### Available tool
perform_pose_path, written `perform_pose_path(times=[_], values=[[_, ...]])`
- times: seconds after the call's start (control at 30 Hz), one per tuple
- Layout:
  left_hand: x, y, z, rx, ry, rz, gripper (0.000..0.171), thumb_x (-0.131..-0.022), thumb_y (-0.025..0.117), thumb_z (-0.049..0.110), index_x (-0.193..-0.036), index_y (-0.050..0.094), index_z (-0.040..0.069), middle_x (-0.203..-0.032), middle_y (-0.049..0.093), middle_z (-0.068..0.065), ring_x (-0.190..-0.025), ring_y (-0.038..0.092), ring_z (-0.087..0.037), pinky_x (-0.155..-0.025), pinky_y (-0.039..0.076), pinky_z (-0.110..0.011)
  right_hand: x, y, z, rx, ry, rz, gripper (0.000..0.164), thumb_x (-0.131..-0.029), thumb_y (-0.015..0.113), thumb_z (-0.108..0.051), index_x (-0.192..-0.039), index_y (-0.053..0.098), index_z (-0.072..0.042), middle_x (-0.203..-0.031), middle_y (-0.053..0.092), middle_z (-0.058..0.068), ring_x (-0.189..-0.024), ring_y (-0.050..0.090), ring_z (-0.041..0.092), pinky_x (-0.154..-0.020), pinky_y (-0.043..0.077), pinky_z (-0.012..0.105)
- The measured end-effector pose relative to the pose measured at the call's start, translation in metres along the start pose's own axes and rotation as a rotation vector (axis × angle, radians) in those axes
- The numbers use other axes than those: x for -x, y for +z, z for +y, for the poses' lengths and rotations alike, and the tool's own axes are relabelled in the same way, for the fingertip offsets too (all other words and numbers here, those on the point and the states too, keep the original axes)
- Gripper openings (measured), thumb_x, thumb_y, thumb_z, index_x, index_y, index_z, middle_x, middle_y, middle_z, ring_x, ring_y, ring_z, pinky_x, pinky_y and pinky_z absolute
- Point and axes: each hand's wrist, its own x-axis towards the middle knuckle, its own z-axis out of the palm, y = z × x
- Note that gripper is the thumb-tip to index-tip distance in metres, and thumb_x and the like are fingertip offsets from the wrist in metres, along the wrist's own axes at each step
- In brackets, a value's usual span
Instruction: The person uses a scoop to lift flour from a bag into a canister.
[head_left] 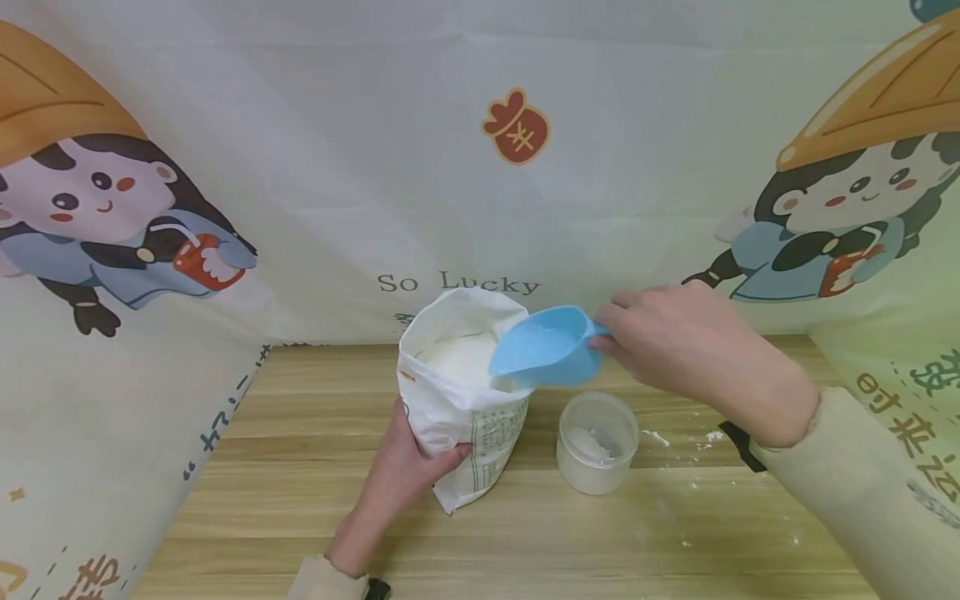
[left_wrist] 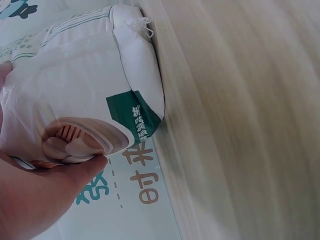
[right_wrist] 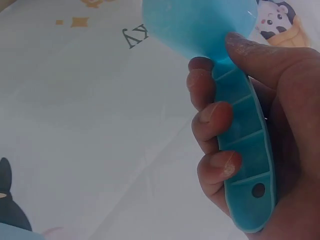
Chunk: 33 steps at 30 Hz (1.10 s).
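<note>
A white bag of flour [head_left: 487, 433] stands on the wooden table with its top open, white powder showing inside. My left hand [head_left: 416, 458] grips the bag's lower side; the left wrist view shows fingers and thumb around the printed bag [left_wrist: 75, 85]. My right hand [head_left: 667, 342] holds a blue scoop [head_left: 551, 342], its tip over the right side of the bag's mouth. In the right wrist view, fingers curl round the ribbed scoop handle [right_wrist: 245, 135]. To the right of the bag is a clear round tub [head_left: 597, 446] with some white powder at its bottom.
Spilled white powder [head_left: 705, 440] dots the wooden table [head_left: 300, 475] right of the tub. Behind the table hangs a pale printed cloth [head_left: 637, 125], which also lines both sides.
</note>
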Motion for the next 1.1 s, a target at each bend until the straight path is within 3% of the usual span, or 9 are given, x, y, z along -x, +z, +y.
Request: perform_pose_path(times=[0.3, 0.53, 0.83, 1.1], values=[[0.0, 0.001, -0.001, -0.002, -0.005, 0.006, 0.1, -0.075, 0.093, 0.026, -0.152, 0.031, 0.009, -0.124, 0.064, -0.015, -0.111, 0.063, -0.031, -0.096, 0.052, -0.052, -0.015, -0.008, -0.011, 0.023, 0.012, -0.112, 0.027, -0.094, 0.077, -0.033, -0.079, 0.062, -0.017, -0.068, 0.049, -0.003, -0.06, 0.048, 0.017, -0.048, 0.041, 0.036], [0.0, 0.001, -0.001, -0.014, -0.006, 0.011, 0.1, -0.075, 0.093, 0.027, -0.151, 0.032, 0.008, -0.124, 0.064, -0.016, -0.112, 0.063, -0.032, -0.097, 0.052, -0.054, -0.025, -0.006, -0.016, 0.047, -0.029, -0.103, 0.026, -0.094, 0.076, -0.027, -0.077, 0.062, -0.014, -0.067, 0.052, -0.001, -0.058, 0.047, 0.017, -0.046, 0.043, 0.035], [0.001, 0.002, 0.0, -0.016, 0.003, 0.017, 0.099, -0.074, 0.093, 0.024, -0.151, 0.032, 0.008, -0.126, 0.062, -0.017, -0.113, 0.062, -0.033, -0.099, 0.05, -0.054, -0.034, -0.003, -0.02, 0.06, -0.045, -0.118, 0.043, -0.093, 0.073, -0.017, -0.059, 0.048, -0.017, -0.059, 0.045, -0.002, -0.053, 0.037, 0.015, -0.043, 0.037, 0.033], [0.0, 0.002, -0.002, -0.016, 0.0, 0.022, 0.098, -0.075, 0.093, 0.024, -0.15, 0.033, 0.007, -0.125, 0.062, -0.016, -0.112, 0.062, -0.032, -0.098, 0.05, -0.053, -0.041, -0.002, -0.024, 0.05, -0.066, -0.153, 0.038, -0.088, 0.071, -0.002, -0.059, 0.051, -0.018, -0.058, 0.045, -0.003, -0.053, 0.033, 0.013, -0.044, 0.033, 0.028]])
